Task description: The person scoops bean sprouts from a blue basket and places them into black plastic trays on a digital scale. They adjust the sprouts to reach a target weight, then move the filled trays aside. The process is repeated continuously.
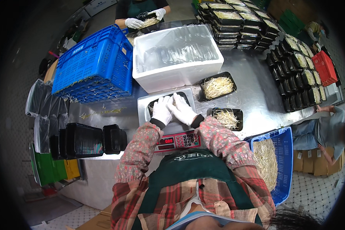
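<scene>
Both hands wear white gloves and lie over a black plastic tray [185,96] on the metal platform of a weighing scale [143,115]. My left hand [162,109] covers the tray's left and middle part. Beside it, touching it, my right hand [182,109] rests with its fingers stretched forward. They hide most of the tray's contents, and whether the fingers grip anything is unclear. The scale's red keypad panel [187,140] with a lit display faces me. Right of the scale stand two black trays of bean sprouts, a farther one [218,87] and a nearer one [227,119].
Ahead stands a white foam box [175,74] holding clear plastic lids or trays. Stacked blue crates [86,63] are at left, nested black trays [84,140] nearer. A blue crate of sprouts [286,166] is at right. Packed trays [227,21] stand behind; a gloved co-worker [142,10] works opposite.
</scene>
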`<state>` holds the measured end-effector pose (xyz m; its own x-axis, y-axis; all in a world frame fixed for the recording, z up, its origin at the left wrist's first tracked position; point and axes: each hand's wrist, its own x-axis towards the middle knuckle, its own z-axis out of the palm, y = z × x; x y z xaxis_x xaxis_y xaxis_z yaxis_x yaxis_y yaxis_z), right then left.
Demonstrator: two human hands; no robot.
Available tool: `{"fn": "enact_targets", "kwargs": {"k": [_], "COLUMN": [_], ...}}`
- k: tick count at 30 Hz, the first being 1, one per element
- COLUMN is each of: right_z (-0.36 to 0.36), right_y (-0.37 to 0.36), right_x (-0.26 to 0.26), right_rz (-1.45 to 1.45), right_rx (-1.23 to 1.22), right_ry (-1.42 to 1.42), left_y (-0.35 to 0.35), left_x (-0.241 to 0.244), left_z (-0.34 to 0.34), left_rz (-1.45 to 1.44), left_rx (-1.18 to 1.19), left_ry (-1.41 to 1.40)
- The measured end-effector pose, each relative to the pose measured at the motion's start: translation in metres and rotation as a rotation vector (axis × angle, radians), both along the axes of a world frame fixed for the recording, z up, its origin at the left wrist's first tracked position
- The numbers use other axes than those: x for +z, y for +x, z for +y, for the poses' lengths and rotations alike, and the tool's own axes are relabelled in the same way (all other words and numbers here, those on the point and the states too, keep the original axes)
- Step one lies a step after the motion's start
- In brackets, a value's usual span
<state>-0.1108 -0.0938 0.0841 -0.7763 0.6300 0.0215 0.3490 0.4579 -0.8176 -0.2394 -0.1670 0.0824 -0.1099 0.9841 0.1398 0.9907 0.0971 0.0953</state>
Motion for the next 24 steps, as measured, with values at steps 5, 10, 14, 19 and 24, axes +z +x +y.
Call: {"fn": "enact_targets", "kwargs": {"k": [5,10,14,19,24], "right_z": [0.013,0.042,0.078,0.094,0.034], "right_y": [-0.014,0.030,0.071,0.086,0.024], "right_x": [-0.009,0.027,0.064,0.027,0.002], "right_rz": [-0.054,0.175,0.387,0.271,0.089], "right_rx": [0.039,0.090,-0.016,-0.229,-0.019], "right_ry": [-0.127,-0.191,-0.566,-0.061,0.545], "left_y": [0.003,-0.001,-0.015,-0.038,0.004], "left_x": [-0.005,0.027,0.071,0.032,0.018], "left_z": [0.009,-0.011,-0.036,-0.084,-0.071], "left_rz": [0.073,-0.267,-0.525,-1.048,-0.684], "left_rx": [0.074,-0.019,-0.022,0.278,0.379], "left_ry": [-0.107,-0.017,0.339,0.638,0.443]}}
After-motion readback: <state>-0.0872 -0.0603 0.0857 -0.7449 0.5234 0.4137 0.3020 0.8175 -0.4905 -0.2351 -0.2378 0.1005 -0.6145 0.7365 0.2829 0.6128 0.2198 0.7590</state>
